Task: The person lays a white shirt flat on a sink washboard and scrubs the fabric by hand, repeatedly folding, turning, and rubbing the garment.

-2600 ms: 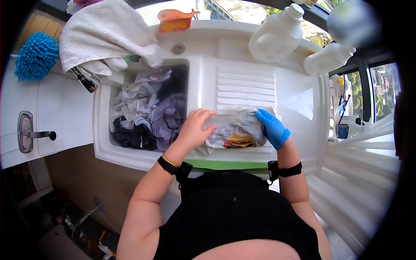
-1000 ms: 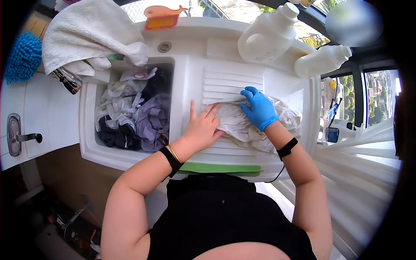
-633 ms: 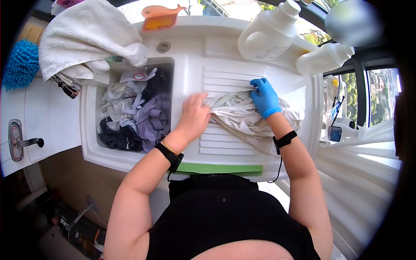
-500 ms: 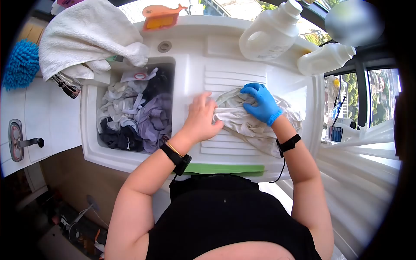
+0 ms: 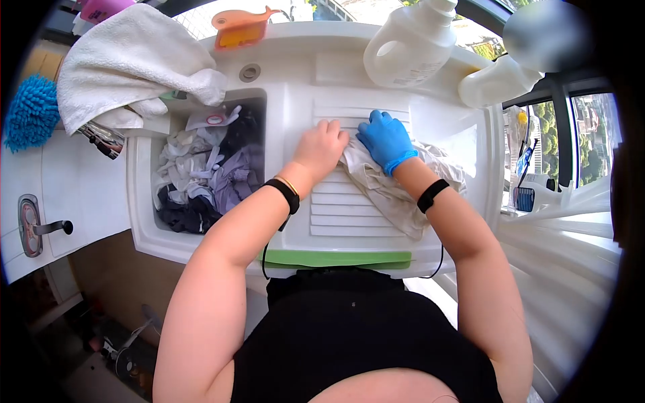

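A wet-looking off-white piece of clothing [image 5: 383,185] lies bunched on the ribbed washboard [image 5: 339,208] of a white laundry sink. My bare left hand [image 5: 322,149] is at its upper left edge, fingers curled down and closed on the fabric. Over the upper part of the cloth, my right hand [image 5: 388,141], in a blue rubber glove, has its fingers bent and closed on the fabric as well. The fingertips of both hands are partly hidden. The cloth's lower end trails toward the right side of the board.
Left of the board, the basin [image 5: 142,201] holds white, lilac and dark clothes. A white towel [image 5: 134,64] hangs over the tap area. Two white bottles, one a detergent jug [image 5: 410,50], stand behind. A green strip [image 5: 336,258] lines the front edge. An orange whale-shaped soap dish [image 5: 242,28] is at the back.
Both hands have moved up the board, away from my body, and the cloth's upper part has shifted with them. The left hand's fingers are more curled now. The view has shifted slightly.
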`<state>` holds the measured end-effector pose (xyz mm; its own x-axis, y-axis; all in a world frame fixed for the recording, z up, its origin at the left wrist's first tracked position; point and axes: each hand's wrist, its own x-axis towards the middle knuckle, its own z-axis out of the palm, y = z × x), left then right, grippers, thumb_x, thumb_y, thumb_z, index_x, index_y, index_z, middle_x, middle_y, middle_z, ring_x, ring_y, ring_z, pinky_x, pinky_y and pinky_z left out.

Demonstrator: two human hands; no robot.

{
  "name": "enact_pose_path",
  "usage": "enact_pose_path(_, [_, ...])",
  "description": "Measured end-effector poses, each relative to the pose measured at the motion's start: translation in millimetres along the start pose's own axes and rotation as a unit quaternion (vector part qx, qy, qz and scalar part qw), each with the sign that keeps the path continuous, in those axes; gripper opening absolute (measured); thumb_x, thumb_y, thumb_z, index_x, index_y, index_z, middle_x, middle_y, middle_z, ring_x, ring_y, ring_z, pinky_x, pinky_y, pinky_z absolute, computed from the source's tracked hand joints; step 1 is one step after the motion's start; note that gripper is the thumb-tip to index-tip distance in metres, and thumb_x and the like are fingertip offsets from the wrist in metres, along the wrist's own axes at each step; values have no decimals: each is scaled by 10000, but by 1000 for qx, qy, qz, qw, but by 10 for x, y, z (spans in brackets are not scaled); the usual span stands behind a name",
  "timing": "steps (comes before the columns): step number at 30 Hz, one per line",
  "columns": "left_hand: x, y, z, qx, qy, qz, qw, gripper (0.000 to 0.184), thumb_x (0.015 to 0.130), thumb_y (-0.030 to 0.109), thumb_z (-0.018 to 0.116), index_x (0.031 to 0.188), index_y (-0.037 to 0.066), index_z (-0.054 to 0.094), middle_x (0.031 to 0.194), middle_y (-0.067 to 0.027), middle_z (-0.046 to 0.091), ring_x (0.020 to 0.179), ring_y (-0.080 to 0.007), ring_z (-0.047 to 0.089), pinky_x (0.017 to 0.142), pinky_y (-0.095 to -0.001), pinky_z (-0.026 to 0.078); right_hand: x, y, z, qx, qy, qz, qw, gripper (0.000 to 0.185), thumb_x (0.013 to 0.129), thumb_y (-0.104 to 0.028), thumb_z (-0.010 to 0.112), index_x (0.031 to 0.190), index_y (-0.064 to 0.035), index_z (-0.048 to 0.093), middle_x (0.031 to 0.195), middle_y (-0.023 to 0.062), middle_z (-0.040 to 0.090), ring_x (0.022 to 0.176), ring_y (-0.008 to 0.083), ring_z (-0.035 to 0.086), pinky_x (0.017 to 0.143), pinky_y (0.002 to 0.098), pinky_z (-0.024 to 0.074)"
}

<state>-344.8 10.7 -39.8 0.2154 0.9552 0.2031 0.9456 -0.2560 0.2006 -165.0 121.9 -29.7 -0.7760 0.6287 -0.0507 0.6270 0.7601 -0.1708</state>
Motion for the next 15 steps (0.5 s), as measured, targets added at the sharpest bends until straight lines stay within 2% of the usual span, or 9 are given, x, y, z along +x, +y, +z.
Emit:
enact_pose_path(2, [-231,60,-78,-32,1,15,999,121,876,193,663,947,101,630,999,-111,566,926,-307,612,644,-399,567,-305,-17,-165,36,-13,-42,998,251,921,-322,700,1029,-96,687,1094,134,634,1088,347,599,866,476,515])
enact_pose_path(3, [-397,147,-196,-70,-5,-8,998,191,900,242,705,1002,100,628,1022,-135,558,918,-317,614,669,-418,560,-499,52,-108,78,19,-60,995,372,884,-336,748,1156,-94,669,1217,150,610,1175,364,567,951,501,498])
enact_pose_path(6, [-672,217,-366,-118,3,-42,992,271,910,281,739,1074,98,627,1066,-167,555,931,-338,618,709,-441,552,-721,88,-67,126,112,5,986,457,856,-318,776,1236,-96,651,1307,157,579,1240,380,528,1015,526,472])
enact_pose_path(7, [-666,235,-396,-134,-4,-74,988,340,895,273,773,1126,72,626,1110,-185,555,951,-374,617,763,-449,546,-680,73,-87,158,119,28,980,483,831,-317,800,1228,-89,647,1304,164,573,1228,399,521,1023,517,473])
enact_pose_path(10, [-485,344,-412,-287,62,-197,935,339,894,237,785,1097,30,611,1123,-190,558,946,-357,618,797,-423,539,-426,134,-94,218,31,34,975,474,810,-314,819,1193,-87,655,1269,158,581,1196,394,527,1012,483,484])
enact_pose_path(11, [-463,321,-298,-302,68,-247,918,382,887,259,795,1113,19,603,1130,-200,572,972,-365,622,820,-436,535,-362,203,-73,217,16,7,976,456,797,-294,833,1153,-71,656,1165,156,612,1106,377,567,960,443,507])
enact_pose_path(13, [-455,256,-22,-331,79,-345,875,468,872,302,816,1145,-2,586,1143,-219,600,1024,-381,631,868,-463,526,-283,296,-51,233,-46,34,971,404,805,-263,826,1111,-60,659,1084,145,620,1033,361,586,914,429,515])
enact_pose_path(14, [-438,211,52,-368,74,-367,851,480,859,306,829,1134,-5,588,1128,-222,619,1031,-374,638,876,-453,526,-255,322,-50,240,-78,45,967,378,808,-247,822,1091,-55,660,1044,139,624,997,353,596,890,422,518])
enact_pose_path(15, [-393,172,63,-404,68,-388,826,492,845,311,841,1124,-9,591,1113,-225,638,1038,-367,645,885,-443,526,-249,327,-50,276,-64,36,958,340,831,-244,804,1073,-53,661,1015,138,632,961,346,603,871,417,519])
